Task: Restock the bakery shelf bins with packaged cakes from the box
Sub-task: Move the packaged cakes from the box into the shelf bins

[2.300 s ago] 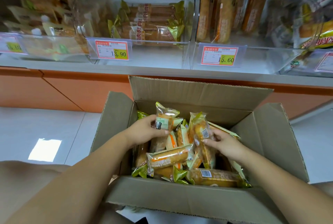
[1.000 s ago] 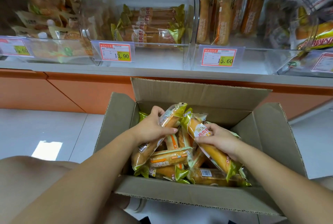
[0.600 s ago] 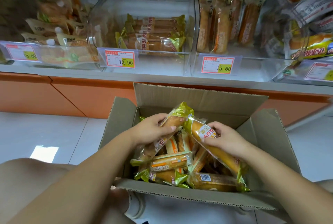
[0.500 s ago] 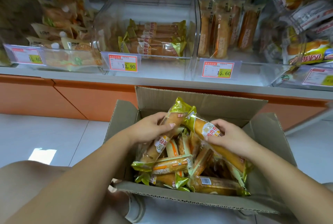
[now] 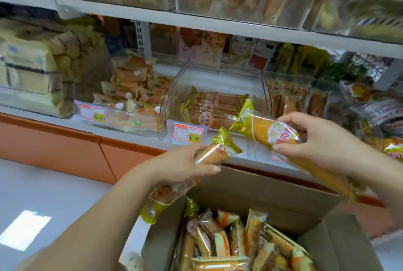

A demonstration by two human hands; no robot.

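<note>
My left hand (image 5: 181, 167) grips a long packaged cake (image 5: 212, 152) with green wrapper ends, held above the open cardboard box (image 5: 290, 203). A second packaged cake (image 5: 261, 127) is gripped by my right hand (image 5: 322, 139), its green end pointing at the clear shelf bin (image 5: 174, 98) behind the 13.90 price tag (image 5: 188, 134). That bin holds a few of the same cakes at its back. Several more packaged cakes (image 5: 235, 240) lie in the box below.
Clear bins with other packaged breads stand left (image 5: 130, 100) and right (image 5: 301, 100) of the target bin. An upper shelf (image 5: 196, 19) with more bins runs overhead. An orange base panel (image 5: 54, 146) and pale floor (image 5: 43, 194) lie at left.
Both hands have lifted out of the box, each with a cake, and moved up toward the 13.90 bin. The view has tilted upward to the shelf.
</note>
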